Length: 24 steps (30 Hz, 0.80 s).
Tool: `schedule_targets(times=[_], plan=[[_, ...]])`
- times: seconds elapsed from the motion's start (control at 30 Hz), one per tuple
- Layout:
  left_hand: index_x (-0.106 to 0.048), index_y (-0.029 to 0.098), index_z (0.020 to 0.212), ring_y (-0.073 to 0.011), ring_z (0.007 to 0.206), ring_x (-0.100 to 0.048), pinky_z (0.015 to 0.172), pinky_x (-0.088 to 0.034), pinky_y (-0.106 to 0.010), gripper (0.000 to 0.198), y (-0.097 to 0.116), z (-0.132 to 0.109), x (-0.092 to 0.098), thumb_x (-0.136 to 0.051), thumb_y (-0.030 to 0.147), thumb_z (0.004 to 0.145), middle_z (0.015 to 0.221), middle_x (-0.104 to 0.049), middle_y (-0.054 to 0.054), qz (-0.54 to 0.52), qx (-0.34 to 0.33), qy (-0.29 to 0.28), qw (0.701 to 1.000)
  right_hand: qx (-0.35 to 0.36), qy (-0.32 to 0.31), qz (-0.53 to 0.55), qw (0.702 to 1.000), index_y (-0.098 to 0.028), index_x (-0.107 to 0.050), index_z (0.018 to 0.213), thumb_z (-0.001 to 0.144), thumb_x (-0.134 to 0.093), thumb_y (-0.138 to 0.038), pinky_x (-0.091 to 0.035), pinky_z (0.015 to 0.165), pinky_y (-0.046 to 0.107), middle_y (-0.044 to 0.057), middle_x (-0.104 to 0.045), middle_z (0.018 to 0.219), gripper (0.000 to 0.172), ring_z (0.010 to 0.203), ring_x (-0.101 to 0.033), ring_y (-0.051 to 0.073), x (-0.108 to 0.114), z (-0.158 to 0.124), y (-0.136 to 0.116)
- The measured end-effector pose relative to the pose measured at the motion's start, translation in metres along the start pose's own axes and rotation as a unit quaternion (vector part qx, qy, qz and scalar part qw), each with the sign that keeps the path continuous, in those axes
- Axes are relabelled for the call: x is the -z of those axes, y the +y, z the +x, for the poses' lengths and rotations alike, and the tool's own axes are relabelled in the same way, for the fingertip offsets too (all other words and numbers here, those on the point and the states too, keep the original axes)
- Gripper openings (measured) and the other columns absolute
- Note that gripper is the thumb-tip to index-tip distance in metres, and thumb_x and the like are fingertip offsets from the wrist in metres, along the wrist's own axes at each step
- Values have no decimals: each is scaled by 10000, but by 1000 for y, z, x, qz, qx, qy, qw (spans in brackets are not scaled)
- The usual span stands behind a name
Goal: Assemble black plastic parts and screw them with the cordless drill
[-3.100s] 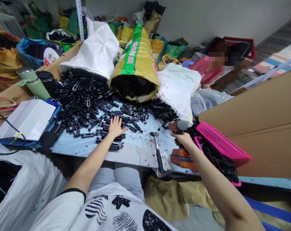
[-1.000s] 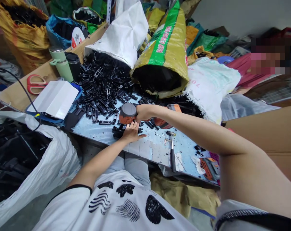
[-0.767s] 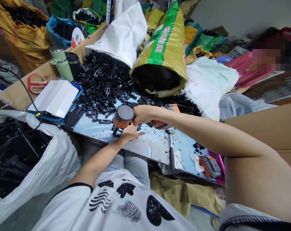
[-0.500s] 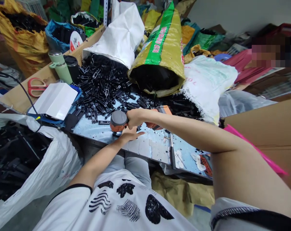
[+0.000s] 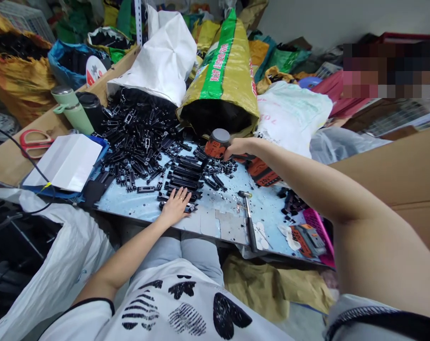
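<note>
My right hand (image 5: 239, 146) grips an orange and grey cordless power driver (image 5: 217, 146), held above the bench with its nose pointing down beside a row of long black plastic parts (image 5: 185, 173). Its orange battery end (image 5: 263, 173) sticks out to the right, beneath my forearm. With fingers spread, my left hand (image 5: 175, 207) rests flat on the nearest parts of that row, close to the bench's front edge. Small black pieces (image 5: 218, 182) lie scattered to the right of the row.
A large heap of black parts (image 5: 137, 147) spills from a white sack (image 5: 161, 52). A yellow-green sack (image 5: 232, 85) opens towards me. A hammer (image 5: 249, 225) and a spare battery (image 5: 307, 240) lie on the right, red scissors (image 5: 35, 143) and a green bottle (image 5: 73, 111) on the left.
The driver has moved right and away from me, off the spot above my left hand. The row of black parts now shows, with my left hand laid flat on it. The view has shifted slightly.
</note>
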<state>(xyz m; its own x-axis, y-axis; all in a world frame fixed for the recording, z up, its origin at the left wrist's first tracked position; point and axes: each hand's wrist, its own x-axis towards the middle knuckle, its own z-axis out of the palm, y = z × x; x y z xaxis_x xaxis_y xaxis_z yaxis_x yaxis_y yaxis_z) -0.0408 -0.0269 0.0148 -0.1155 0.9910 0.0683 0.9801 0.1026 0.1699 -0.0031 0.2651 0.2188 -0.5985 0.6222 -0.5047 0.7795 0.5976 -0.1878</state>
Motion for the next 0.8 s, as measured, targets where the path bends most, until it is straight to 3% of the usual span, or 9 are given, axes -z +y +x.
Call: schedule_targets(times=[0.23,0.43,0.6,0.8], plan=[[-243,64,1446,-315,1418,-128,1147,-89,-487,880,0,-1,4,-479,629,814,1522,-191,-189,-1,-4,4,1000,-5,-31,-80,996,-142,-621,648,592,-769,-273,-421,514,285,41,-571,580,205,577,-564,178,-4,18,13],[-273,50,1434,-313,1408,-168,1148,-96,-481,830,3,0,6,-480,589,838,1504,-249,-187,7,5,1,1000,23,-52,-99,993,-118,-636,643,613,-749,-335,-428,520,302,64,-569,550,247,591,-572,204,-6,-6,9],[-272,45,1434,-313,1407,-171,1149,-89,-477,825,4,0,5,-465,589,844,1505,-248,-187,7,6,8,1000,15,-97,-109,989,-98,-653,672,621,-707,-326,-421,486,280,52,-566,516,240,532,-557,178,-20,-18,-4],[-261,0,1427,-324,1414,-138,1147,-86,-468,849,8,4,0,-468,577,840,1498,-236,-225,5,65,22,998,25,-80,-135,987,-90,-666,725,636,-680,-323,-428,495,263,49,-585,536,250,523,-563,162,-25,-38,-10]])
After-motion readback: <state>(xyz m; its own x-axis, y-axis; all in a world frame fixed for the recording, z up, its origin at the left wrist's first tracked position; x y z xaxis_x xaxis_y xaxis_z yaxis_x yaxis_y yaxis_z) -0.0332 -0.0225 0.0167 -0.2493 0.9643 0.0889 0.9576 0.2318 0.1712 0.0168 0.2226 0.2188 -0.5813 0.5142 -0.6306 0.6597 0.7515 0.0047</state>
